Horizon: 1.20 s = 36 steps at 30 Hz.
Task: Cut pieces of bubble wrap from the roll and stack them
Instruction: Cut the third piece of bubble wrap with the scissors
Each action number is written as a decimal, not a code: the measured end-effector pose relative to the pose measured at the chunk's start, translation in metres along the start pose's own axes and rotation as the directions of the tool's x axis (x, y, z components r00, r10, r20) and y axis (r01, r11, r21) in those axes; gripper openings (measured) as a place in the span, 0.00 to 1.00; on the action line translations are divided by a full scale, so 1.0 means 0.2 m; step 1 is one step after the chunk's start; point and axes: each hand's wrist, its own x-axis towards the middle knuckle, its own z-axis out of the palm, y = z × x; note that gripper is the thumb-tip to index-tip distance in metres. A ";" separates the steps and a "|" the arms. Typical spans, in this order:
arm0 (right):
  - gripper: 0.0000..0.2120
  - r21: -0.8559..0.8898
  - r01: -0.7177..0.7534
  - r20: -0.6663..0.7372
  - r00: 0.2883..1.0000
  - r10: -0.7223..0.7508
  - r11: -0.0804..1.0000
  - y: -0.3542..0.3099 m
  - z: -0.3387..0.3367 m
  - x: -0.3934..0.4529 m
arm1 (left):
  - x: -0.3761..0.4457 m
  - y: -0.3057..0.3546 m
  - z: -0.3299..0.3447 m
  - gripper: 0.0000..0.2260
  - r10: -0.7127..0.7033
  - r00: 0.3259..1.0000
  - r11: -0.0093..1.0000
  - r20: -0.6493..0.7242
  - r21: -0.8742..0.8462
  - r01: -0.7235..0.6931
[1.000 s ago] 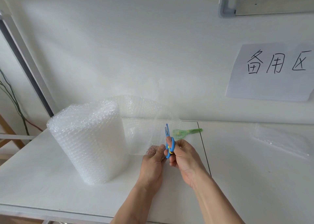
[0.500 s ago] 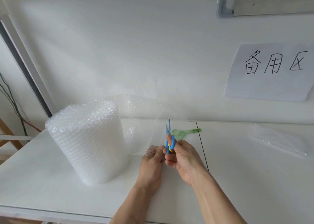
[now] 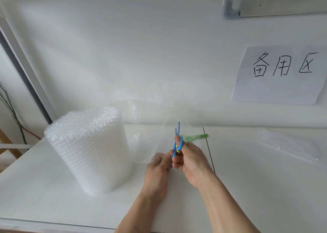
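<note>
Opening wider than before, scissors point(image 3: 177, 140) blades part; hands unmoved.

head view | worn on head | faces forward and down | close over white table point(image 3: 53, 188) by wall point(image 3: 123, 47)

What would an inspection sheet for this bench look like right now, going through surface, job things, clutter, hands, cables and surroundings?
Surface: white table, a seam running front to back beside the right hand.
Job's things: bubble wrap roll standing upright at left, a loose sheet trailing from it toward the hands; blue scissors, blades pointing up; clear cut pieces lying at far right.
Clutter: green tool behind the hands.
Hands: left hand pinches the sheet's near edge; right hand holds the scissors.
Cables: dark cables hanging at far left.
Surroundings: white wall, handwritten paper sign.
</note>
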 end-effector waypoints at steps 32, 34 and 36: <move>0.16 -0.022 0.048 -0.049 0.998 -0.049 0.999 -0.18 -0.05 0.13 | -0.01 -0.02 -0.01 0.08 0.046 0.998 0.990 0.030 0.135 -0.050; 0.16 -0.028 0.053 -0.045 0.998 -0.054 0.998 -0.19 -0.06 0.13 | 0.00 -0.03 -0.01 0.08 0.048 0.998 0.991 0.029 0.123 -0.051; 0.16 -0.017 0.046 -0.041 0.998 -0.046 0.999 -0.18 -0.06 0.13 | 0.00 -0.04 -0.01 0.08 0.049 0.998 0.990 0.035 0.127 -0.054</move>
